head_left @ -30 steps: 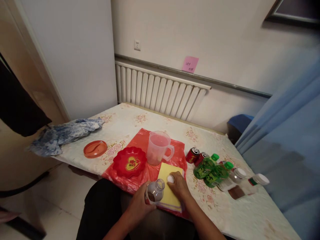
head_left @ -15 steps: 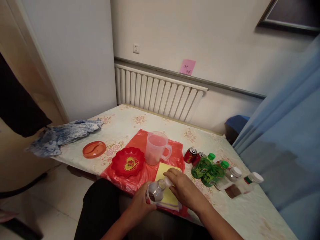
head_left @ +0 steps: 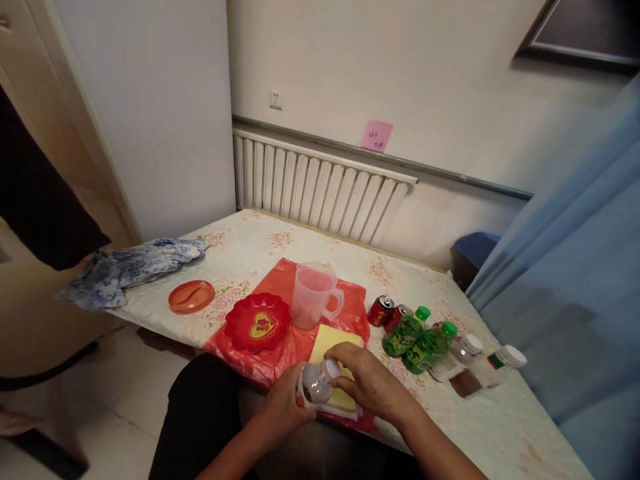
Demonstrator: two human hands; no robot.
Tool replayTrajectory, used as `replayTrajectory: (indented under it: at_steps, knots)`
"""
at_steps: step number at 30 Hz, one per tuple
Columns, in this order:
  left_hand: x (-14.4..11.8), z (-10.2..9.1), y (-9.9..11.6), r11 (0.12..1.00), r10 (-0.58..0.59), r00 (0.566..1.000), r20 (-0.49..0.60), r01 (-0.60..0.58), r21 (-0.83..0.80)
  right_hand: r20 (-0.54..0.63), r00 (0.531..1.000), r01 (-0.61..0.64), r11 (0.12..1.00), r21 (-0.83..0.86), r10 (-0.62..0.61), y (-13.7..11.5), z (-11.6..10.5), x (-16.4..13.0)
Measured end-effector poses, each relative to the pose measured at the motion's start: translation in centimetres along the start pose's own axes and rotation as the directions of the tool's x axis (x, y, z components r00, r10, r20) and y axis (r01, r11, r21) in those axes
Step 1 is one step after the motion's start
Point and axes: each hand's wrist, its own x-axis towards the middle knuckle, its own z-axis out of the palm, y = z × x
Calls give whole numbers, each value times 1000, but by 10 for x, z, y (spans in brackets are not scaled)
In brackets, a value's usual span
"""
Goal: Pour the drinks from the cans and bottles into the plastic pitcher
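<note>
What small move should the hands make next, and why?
Probably twist the cap gently: it sits at the mouth of the bottle, gripped by the right hand, while the left hand holds the bottle. Whether the cap is tight doesn't show.

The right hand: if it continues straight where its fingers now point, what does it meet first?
The right hand would probably first meet the white cap between its fingertips, at the mouth of the bottle in the left hand; depth is unclear here.

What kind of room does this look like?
Probably a room in a home, though I can't be sure: there's a flowered tablecloth on the table, a white radiator against the wall, and a blue curtain.
</note>
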Motion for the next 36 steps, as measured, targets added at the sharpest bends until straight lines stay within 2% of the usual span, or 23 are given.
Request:
replayTrajectory:
  at_steps: [6,13,19,28,36]
  knots:
    - [3,5,-12,999,45,999,-11,-45,-1,12,1000,28,999,-28,-27,-1,0,0]
    - [3,5,-11,999,37,999,-4,-37,22,12,1000,12,998,-67,-11,-2,4,0]
    - [4,7,-14,999,36,999,-3,-35,4,-11,1000,-15,1000,-27,14,6,12,0]
    - [6,4,0,1000,0,1000,16,0,-30,-69,996,-56,997,56,60,14,13,-4]
    - [12,10,-7,999,8,1000,7,-8,-47,-145,982,-96,983,157,119,14,15,-9]
